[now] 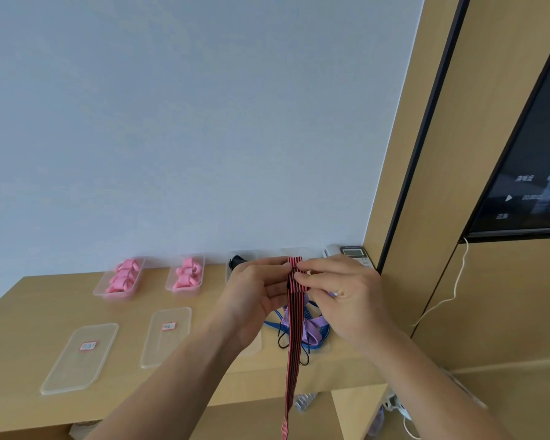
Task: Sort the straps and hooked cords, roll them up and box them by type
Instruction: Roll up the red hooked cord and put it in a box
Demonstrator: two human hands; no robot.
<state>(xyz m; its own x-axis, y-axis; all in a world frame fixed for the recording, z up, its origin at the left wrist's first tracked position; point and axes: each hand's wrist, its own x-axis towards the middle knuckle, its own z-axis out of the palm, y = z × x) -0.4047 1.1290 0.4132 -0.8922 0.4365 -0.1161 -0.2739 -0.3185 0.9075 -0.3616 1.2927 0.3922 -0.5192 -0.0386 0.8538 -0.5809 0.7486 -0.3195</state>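
Pinching the folded top of the red-and-black striped strap (294, 282) between left hand (258, 292) and right hand (334, 290) above the wooden table (29, 312), tail hanging past its edge; probably worth rolling tight with edges aligned, clear of the unsorted pile (308, 328).

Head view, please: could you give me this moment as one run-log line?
phase: rolling | left hand and right hand: pinch red-and-black striped strap top, tail hanging | two boxes: pink rolls | lids: on table
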